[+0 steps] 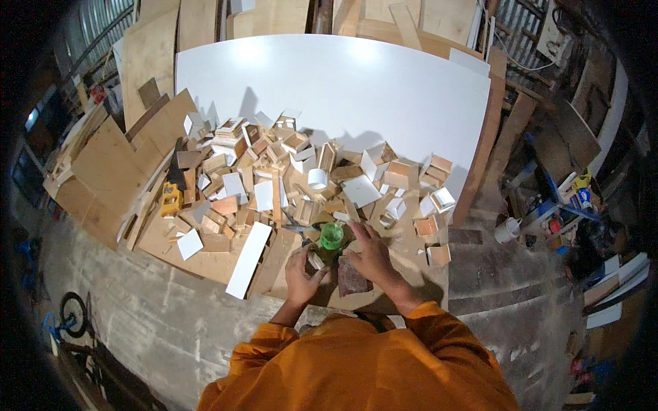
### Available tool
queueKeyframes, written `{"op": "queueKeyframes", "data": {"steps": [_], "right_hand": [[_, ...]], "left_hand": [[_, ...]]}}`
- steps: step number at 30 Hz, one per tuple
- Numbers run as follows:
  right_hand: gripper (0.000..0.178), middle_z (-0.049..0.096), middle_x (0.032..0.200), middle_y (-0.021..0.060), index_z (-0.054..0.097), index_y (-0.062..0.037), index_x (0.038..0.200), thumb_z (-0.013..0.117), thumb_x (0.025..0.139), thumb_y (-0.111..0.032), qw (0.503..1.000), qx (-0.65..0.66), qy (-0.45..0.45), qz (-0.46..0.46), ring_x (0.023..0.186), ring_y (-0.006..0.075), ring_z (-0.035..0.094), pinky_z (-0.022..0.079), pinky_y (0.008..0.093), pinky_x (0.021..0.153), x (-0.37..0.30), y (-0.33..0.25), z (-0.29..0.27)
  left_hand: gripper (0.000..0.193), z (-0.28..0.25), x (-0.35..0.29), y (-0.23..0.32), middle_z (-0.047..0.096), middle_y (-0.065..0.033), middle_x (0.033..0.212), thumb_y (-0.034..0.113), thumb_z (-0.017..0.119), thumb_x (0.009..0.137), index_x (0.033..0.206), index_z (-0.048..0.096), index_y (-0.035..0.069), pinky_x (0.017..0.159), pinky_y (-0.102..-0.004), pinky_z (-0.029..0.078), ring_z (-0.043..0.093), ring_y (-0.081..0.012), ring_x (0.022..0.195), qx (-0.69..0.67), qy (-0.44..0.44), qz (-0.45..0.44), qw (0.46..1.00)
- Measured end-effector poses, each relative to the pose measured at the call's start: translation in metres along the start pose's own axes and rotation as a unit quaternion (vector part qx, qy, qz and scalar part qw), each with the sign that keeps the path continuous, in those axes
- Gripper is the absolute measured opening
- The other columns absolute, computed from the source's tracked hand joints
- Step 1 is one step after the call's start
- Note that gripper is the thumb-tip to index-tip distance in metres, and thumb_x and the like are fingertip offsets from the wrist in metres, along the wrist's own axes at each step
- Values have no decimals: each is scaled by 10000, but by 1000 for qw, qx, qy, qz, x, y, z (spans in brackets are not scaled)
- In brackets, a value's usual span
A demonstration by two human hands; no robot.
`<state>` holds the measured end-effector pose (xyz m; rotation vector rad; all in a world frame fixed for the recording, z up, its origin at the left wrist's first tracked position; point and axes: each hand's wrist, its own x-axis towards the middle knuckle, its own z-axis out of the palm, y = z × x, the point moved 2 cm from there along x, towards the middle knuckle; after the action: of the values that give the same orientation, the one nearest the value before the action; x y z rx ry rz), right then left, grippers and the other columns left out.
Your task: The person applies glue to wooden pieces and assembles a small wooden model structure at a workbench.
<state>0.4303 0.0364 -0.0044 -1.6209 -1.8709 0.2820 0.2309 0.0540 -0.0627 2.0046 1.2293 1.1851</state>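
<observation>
A small pale wooden piece is pinched between the thumb and fingers of my left hand, low over the near edge of the worktable. My right hand is stretched forward, its thumb and forefinger apart, close beside a green translucent jar. Whether a fingertip touches the jar is unclear. Under the right palm lies a dark reddish-brown flat piece, partly covered by the hand. Just beyond the jar, near the forefinger, is a small white scrap.
Many small wood-and-white box pieces are heaped across the table, backed by a large white panel. A long white strip lies left of my hands. A yellow tool rests at the left. A white bucket stands to the right.
</observation>
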Motion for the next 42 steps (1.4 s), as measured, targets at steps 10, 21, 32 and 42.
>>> {"op": "queueKeyframes", "data": {"steps": [10,21,32,42], "right_hand": [[915,558,1231,204,235,-144,1464,766,720,-164,994,17,-83,-63,1065,400,564,465,470,891,39,-5,28],[755,608,1143,191,428,-36,1326,811,695,-193,963,181,-12,-201,1009,352,624,513,404,837,7,-95,-63],[293,646,760,173,653,-71,1067,595,782,-108,934,-105,-253,-231,675,329,655,521,422,603,-15,-114,-123],[137,644,691,193,683,12,712,597,710,-96,907,-217,-276,-233,642,338,663,526,452,589,-45,-87,-78]], "left_hand": [[973,-5,-7,22,400,-265,1384,154,847,615,1420,324,-2,1064,-452,334,378,-432,1292,18,32,-2,999],[660,-24,5,56,595,-102,1141,94,783,639,1233,506,16,914,-322,446,578,-189,1039,-354,17,-69,933],[581,-63,29,122,643,-163,1002,155,770,561,1095,582,28,785,-355,513,652,-314,881,-108,-100,144,979],[628,-51,18,136,654,-202,973,197,786,510,1077,590,12,779,-377,510,654,-353,906,-39,-262,65,962]]}}
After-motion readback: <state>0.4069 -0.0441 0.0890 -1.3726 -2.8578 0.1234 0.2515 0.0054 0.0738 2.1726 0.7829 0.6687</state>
